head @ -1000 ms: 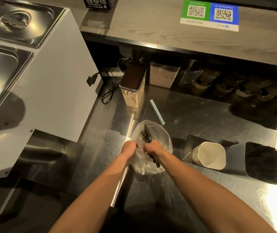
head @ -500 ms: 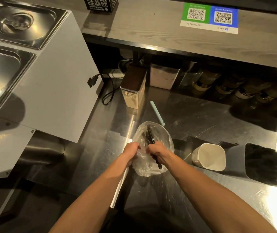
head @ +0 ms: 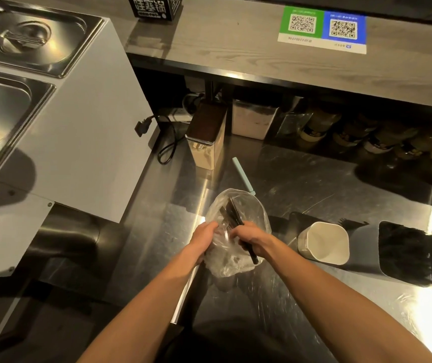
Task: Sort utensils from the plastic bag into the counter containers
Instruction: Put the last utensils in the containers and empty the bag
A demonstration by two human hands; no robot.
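Observation:
A clear plastic bag (head: 251, 205) stands on the steel counter (head: 314, 179), with several black utensils (head: 231, 212) sticking up inside it. My left hand (head: 204, 235) grips the bag's left side. My right hand (head: 248, 238) grips a bundle of the black utensils, whose handle ends poke out below my fist. To the right stand a white container (head: 323, 243), empty as far as I see, and a grey container (head: 408, 254) packed with black utensils.
A pale green straw-like stick (head: 243, 175) lies behind the bag. A beige box (head: 207, 142) and a black power cable (head: 166, 145) stand further back. A white food warmer (head: 60, 127) with steel lids fills the left. A wooden shelf (head: 262, 56) overhangs jars at the back.
Both hands stay at the bag. The bag has shifted slightly and the utensils in my right hand have tilted a little; the camera has drifted.

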